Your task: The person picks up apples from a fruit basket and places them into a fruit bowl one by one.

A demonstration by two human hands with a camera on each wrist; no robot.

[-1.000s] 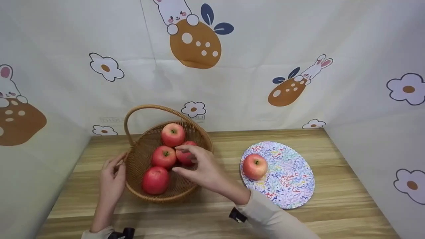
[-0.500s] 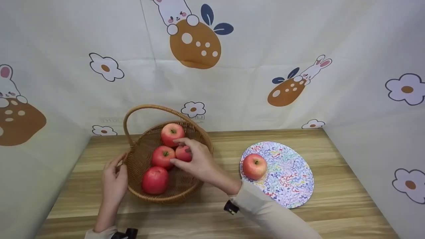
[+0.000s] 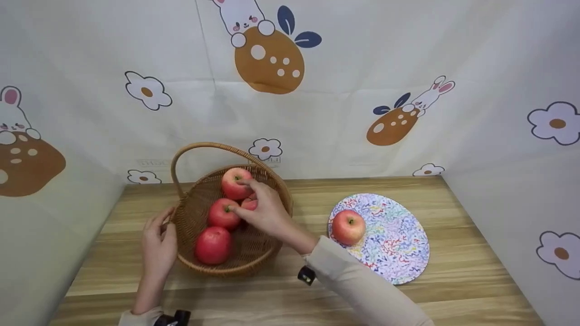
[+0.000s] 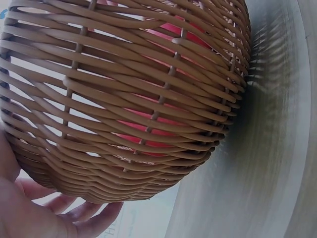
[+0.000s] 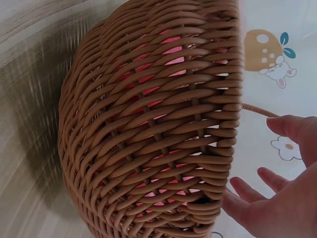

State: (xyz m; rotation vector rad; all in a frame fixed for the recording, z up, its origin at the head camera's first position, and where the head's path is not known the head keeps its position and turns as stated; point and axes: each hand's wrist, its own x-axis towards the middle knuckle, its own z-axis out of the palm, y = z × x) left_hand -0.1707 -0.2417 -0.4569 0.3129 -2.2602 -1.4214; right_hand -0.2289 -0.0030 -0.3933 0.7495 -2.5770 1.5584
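Pickup seems the step: your right hand (image 3: 267, 212), spread about the half-hidden apple (image 3: 249, 203), should grip next, your left hand (image 3: 158, 244) resting loosely against the basket (image 3: 188, 226).

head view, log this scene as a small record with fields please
basket: wicker, arched handle, on the wooden table
in basket: four red apples, one partly hidden by the right hand
plate: multicoloured pattern, right of the basket
on plate: single apple
left hand: at the basket's left rim
right hand: over the basket, thumb and fingers apart; contact with apples unclear
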